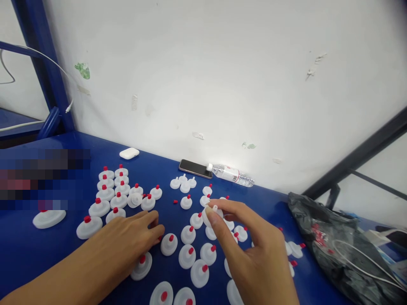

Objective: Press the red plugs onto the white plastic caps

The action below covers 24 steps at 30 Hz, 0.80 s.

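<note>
Many white plastic discs with red caps (pixel 187 256) lie spread over the blue table (pixel 25 250). My right hand (pixel 254 254) pinches one white disc (pixel 212 214) between thumb and fingers, held just above the others; this one shows a white stub and no red cap. My left hand (pixel 129 241) rests palm down on the table, fingers curled against red-capped discs near its fingertips (pixel 169 244). A tiny loose red cap (pixel 175 202) lies between the groups.
A white earbud case (pixel 129 153), a dark phone (pixel 195 168) and a lying water bottle (pixel 231 174) sit along the white wall. A black plastic bag (pixel 330 241) with red pieces and a white cable lies at the right. A blurred patch covers the left.
</note>
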{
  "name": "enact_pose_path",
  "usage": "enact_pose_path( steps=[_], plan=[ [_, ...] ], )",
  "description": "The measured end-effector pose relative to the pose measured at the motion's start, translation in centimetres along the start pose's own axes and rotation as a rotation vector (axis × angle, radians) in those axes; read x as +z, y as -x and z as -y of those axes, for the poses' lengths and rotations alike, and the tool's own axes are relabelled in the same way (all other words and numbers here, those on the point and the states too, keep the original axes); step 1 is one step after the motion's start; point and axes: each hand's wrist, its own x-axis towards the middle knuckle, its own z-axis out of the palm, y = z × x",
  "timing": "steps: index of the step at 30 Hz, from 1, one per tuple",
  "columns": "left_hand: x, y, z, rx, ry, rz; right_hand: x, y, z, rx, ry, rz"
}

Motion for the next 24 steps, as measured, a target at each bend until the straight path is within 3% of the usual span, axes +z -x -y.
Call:
enact_pose_path(
  steps=[14,24],
  plan=[
    [-0.8,-0.1,-0.6,-0.066,-0.081,0.093,1.5,0.3,-1.4,-0.145,0.033,0.146],
    [-0.2,0.1,-0.6,-0.059,-0.096,0.014,1.8,0.7,-1.8,-0.154,0.069,0.182]
  ],
)
